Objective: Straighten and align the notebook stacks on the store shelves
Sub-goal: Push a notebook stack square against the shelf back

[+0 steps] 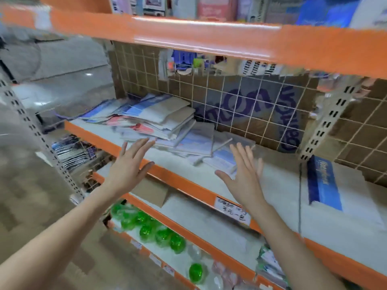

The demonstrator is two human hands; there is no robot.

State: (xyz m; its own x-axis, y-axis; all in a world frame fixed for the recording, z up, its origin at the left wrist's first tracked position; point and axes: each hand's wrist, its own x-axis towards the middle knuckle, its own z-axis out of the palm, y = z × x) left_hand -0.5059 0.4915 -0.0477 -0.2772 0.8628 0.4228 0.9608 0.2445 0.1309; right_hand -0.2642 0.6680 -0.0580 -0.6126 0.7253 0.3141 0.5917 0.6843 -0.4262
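Both grips released, the left hand [127, 164] is hovering nearer the slumped, fanned stack of paper-covered notebooks [159, 120], which is lying toward the back-left corner of the white, orange-edged shelf [278, 185], its long axis skewed to the front edge, beyond the right hand [244, 174].

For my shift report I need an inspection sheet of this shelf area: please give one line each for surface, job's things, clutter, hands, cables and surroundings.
Surface: pale shelf board with orange front edge, a handwritten price label on that edge.
Job's things: messy fanned stack of blue, pink and grey notebooks at the left of the shelf, more loose ones spread flat toward the middle; a blue-and-white notebook pack lies apart at the right.
Clutter: nothing seen beyond the loose notebooks.
Hands: left hand and right hand both open, fingers spread, in front of the stack, holding nothing.
Cables: nothing seen.
Surroundings: wire grid backing; green plastic items on the lower shelf.
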